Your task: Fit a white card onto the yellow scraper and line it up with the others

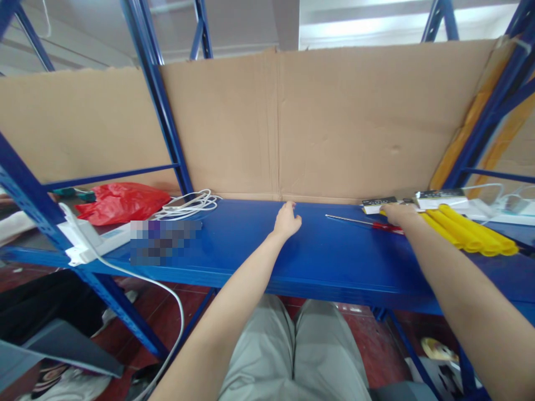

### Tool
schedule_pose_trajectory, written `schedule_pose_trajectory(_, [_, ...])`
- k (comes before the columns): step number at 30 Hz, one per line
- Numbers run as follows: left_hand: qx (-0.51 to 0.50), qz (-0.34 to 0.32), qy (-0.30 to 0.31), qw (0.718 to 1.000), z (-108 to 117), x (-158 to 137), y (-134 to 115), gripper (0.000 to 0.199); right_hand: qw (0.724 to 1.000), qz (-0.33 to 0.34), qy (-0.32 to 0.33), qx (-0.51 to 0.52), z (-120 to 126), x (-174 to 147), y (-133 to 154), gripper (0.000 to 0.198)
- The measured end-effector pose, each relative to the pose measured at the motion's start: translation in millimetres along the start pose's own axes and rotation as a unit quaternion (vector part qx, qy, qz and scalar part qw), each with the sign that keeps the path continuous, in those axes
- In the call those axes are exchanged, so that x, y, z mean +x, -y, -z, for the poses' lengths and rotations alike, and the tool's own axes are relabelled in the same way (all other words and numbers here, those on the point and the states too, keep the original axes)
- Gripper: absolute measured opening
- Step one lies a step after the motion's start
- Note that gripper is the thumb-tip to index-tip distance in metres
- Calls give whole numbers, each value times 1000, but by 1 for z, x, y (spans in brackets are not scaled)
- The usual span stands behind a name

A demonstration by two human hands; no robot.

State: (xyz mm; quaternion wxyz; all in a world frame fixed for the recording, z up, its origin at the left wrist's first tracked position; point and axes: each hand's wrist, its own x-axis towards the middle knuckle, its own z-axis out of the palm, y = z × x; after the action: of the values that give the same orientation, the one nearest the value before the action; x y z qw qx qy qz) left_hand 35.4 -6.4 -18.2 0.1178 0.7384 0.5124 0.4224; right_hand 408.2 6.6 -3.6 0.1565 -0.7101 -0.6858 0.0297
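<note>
My left hand (287, 221) rests on the blue shelf top near its middle, fingers curled in; nothing shows in it. At the right, my right hand (398, 215) reaches down among small items with its fingers bent and mostly hidden. A bit of yellow peeks out by its fingertips; what it grips is unclear. Just below and left of it lies a screwdriver (349, 219) with a long metal shaft and red handle. Several yellow rolled tubes (472, 231) lie right of that hand. Behind it is a small black-and-white box (378, 204).
Another such box (442, 197) and white cables sit at the back right. Leftward are a red plastic bag (125, 201), coiled white cable (190, 205) and a white power strip (111, 240). Cardboard (334, 122) walls the back; blue posts (156, 94) flank the shelf.
</note>
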Motion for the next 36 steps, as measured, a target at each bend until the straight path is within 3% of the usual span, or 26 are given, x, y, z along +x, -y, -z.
schedule_pose_trajectory(1, [11,-13,23,1000,1,-2,-1,37,994,-42,-24,-103,1,-3,5,15])
schedule_pose_trajectory(3, [51,-60,80,994,6,-4,-3,36,978,-73,-40,-192,3,-8,16,25])
schedule_pose_trajectory(6, [146,-119,161,969,21,-2,-6,38,973,-61,-46,-218,4,-15,27,36])
schedule_pose_trajectory(10, [234,-71,187,952,64,10,-3,45,965,-51,-92,-239,1,-29,35,41])
schedule_pose_trajectory(13, [311,60,141,938,102,19,11,54,968,-55,-128,-209,3,-40,46,40])
schedule_pose_trajectory(16, [363,219,45,904,128,20,33,62,972,-64,-142,-174,7,-47,58,42])
schedule_pose_trajectory(20, [362,299,-6,883,137,8,66,66,982,-30,-157,-98,8,-49,62,38])
schedule_pose_trajectory(24, [326,326,-43,886,137,0,88,68,983,-2,-166,-81,5,-50,56,38])
schedule_pose_trajectory(29, [323,359,-25,875,135,-2,98,72,983,-5,-161,-88,5,-52,48,42])
schedule_pose_trajectory(36, [367,307,-39,877,130,-4,99,65,984,3,-146,-100,6,-45,44,38])
